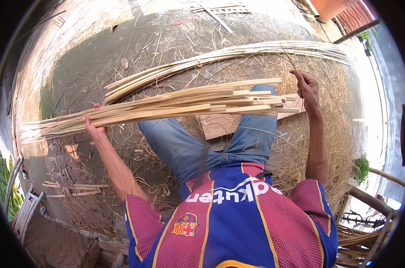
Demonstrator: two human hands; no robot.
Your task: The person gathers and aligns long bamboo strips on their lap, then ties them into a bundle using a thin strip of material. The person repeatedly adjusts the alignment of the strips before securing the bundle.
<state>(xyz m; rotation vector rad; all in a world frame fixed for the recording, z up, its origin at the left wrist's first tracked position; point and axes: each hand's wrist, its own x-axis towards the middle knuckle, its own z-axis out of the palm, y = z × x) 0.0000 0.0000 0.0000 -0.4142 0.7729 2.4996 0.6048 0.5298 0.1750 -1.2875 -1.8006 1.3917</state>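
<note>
A bundle of long, pale split bamboo strips [166,106] lies across my thighs, its right ends uneven. My left hand [95,125] is wrapped around the bundle towards its left end, thumb on the near side and fingertips showing on the far side. Off to the right, my right hand [306,87] is raised and closed in a pinch. A thin dark strand [280,42] runs up from its fingertips, and a fine line trails down behind the wrist. Under the bundle's right end, a flat wooden board [218,125] rests partly beneath my right leg.
Beyond my knees a second bundle of bamboo strips [238,52] lies on the ground. Curly shavings [332,129] are heaped at the right. A few short sticks [75,190] lie at the left, and a slatted piece [222,9] at the far side.
</note>
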